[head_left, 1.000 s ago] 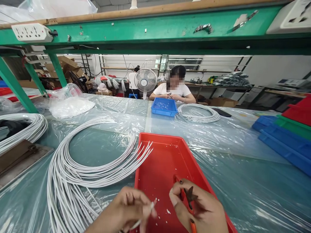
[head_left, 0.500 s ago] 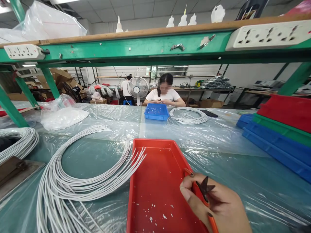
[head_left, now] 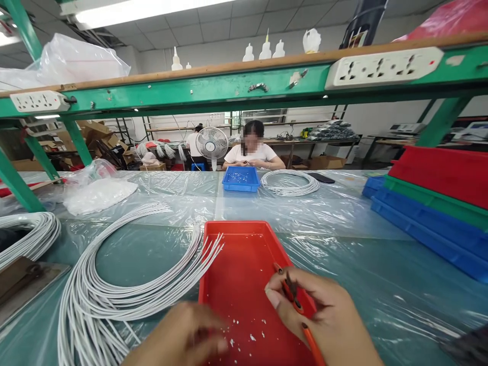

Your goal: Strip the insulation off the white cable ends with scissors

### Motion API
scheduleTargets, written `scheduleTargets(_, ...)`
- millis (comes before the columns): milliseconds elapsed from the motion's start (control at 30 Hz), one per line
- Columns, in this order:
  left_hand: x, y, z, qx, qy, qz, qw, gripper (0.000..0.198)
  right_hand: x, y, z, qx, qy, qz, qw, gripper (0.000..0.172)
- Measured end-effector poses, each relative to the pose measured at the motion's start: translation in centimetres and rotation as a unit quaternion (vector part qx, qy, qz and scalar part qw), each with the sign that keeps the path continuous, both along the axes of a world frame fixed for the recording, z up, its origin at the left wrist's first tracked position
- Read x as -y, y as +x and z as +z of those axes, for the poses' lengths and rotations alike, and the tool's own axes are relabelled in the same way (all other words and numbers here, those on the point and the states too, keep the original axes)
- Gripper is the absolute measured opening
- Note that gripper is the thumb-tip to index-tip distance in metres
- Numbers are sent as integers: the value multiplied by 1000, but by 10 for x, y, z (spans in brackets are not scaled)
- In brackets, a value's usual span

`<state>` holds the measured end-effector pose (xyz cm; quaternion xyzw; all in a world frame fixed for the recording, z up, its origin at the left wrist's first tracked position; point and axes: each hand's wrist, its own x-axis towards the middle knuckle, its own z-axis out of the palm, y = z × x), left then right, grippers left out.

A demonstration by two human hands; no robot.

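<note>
My right hand (head_left: 318, 310) is wrapped round orange-handled cutting pliers (head_left: 293, 292), whose dark jaws point up over the right side of a red tray (head_left: 232, 234). White scraps (head_left: 252, 337) lie on the tray's floor. At its lower left, my left hand (head_left: 186, 330) is smeared by motion, so whether its fingers grip anything does not show. Beside and partly behind that hand lies a big coil of white cables (head_left: 114, 292). The cut ends of several cables reach over the tray's left rim.
A second white coil (head_left: 28, 231) lies far left, by a metal plate (head_left: 26, 290). Stacked trays (head_left: 430, 198) stand to the right. Opposite sits a person (head_left: 253, 152) behind a blue tray (head_left: 241, 179) and another cable coil (head_left: 290, 183). A green shelf beam (head_left: 213, 96) crosses above.
My left hand has come into view at the bottom, over the tray's left edge. My right hand has shifted left with the pliers, whose jaws now look closer together. The view has tilted up.
</note>
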<state>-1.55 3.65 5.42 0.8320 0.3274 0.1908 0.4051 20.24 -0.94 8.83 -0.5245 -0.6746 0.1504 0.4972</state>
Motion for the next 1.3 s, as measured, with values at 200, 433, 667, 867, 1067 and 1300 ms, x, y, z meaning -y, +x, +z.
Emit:
scheduleTargets(200, -63, 41, -24, -261, 274, 177, 909, 24, -10, -4, -16, 33, -30, -23, 999, 10)
scheduleTargets(433, -53, 36, -26, -208, 275, 181, 921, 27, -17, -2, -20, 150, -59, -51, 986, 24)
scheduleTargets(667, -18, 20, -20, -63, 146, 159, 974, 27, -29, -12, -39, 223, 2, 33, 974, 19)
scheduleTargets(867, -10, 17, -23, 64, 11, 114, 991, 22, -29, -22, -54, 284, 26, 76, 955, 18)
scheduleTargets(1067, -7, 14, -21, 17, 29, 88, 996, 21, -24, -27, -51, 304, 1, 97, 948, 17)
scheduleTargets(1300, -4, 7, -29, -1, 115, 4, 993, 25, -22, -31, -42, 140, -247, 96, 954, 21)
